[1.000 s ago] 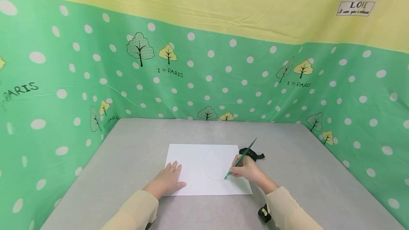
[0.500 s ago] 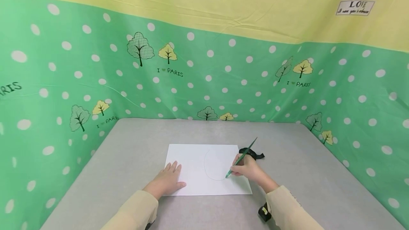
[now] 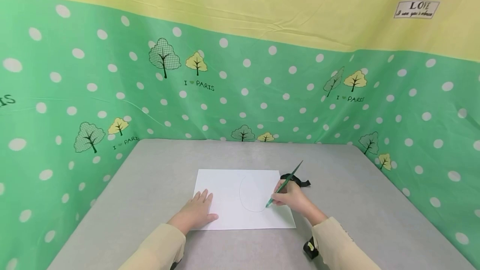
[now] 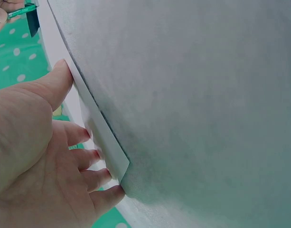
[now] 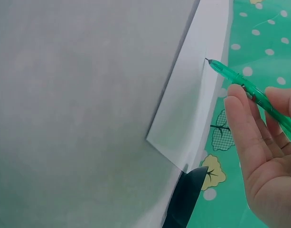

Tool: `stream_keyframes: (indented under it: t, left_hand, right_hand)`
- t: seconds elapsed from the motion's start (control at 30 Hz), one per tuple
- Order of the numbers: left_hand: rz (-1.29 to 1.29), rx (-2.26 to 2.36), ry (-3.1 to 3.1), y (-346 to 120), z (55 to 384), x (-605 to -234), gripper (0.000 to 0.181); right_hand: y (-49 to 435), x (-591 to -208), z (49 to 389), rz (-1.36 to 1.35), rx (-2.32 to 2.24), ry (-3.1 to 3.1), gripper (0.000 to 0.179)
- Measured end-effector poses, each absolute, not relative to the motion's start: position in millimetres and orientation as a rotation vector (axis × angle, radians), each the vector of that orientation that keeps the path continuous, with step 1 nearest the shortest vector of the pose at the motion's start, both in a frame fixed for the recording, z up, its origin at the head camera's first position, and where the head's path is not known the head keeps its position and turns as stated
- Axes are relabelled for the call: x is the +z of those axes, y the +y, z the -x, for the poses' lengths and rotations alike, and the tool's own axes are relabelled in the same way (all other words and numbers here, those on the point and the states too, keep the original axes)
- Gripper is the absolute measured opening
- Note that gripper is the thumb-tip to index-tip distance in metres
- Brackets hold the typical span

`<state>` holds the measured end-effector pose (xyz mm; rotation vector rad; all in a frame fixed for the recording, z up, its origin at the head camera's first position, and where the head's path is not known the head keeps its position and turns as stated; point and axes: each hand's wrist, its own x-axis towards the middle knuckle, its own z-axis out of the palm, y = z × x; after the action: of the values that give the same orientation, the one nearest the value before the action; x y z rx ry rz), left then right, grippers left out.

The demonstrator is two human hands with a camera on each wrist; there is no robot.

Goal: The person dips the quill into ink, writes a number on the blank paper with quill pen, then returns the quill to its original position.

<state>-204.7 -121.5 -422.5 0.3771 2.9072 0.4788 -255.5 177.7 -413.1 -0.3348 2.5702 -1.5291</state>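
Observation:
A white sheet of paper (image 3: 225,186) lies on the grey table in the head view. My left hand (image 3: 196,211) rests on its left part, fingers spread and straight; the left wrist view shows the thumb and fingertips along the sheet (image 4: 107,142). My right hand (image 3: 293,198) pinches a slim green pen (image 5: 233,78) between thumb and fingers over the right side. The pen slants up and right, its tip meeting the paper. A thin curved line (image 3: 240,195), like the left and bottom of an oval, runs round to the tip.
Just behind my right hand lies a black object with a strap (image 3: 303,183). A small black item (image 3: 310,250) sits beside the right sleeve. Green dotted cloth (image 3: 225,95) hangs round the far and side edges of the table (image 3: 168,157).
The pen tip has crept slightly up and to the right, with the line following it along the lower right of the curve. My left hand and the paper stay put.

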Motion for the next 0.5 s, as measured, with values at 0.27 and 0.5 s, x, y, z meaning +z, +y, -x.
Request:
stream_keyframes:
  t: [0.27, 0.5]
  left_hand:
    - [-0.377, 0.523, 2.89, -124.2, 207.2, -428.0, 0.071]
    - [-0.365, 0.503, 2.892, -123.5, 205.6, -426.9, 0.069]
  right_hand:
    - [178.1, -413.5, 257.7, 0.329, -1.554, 2.573, 0.01]
    - [177.9, -412.0, 257.3, 0.311, -1.562, 2.578, 0.011]
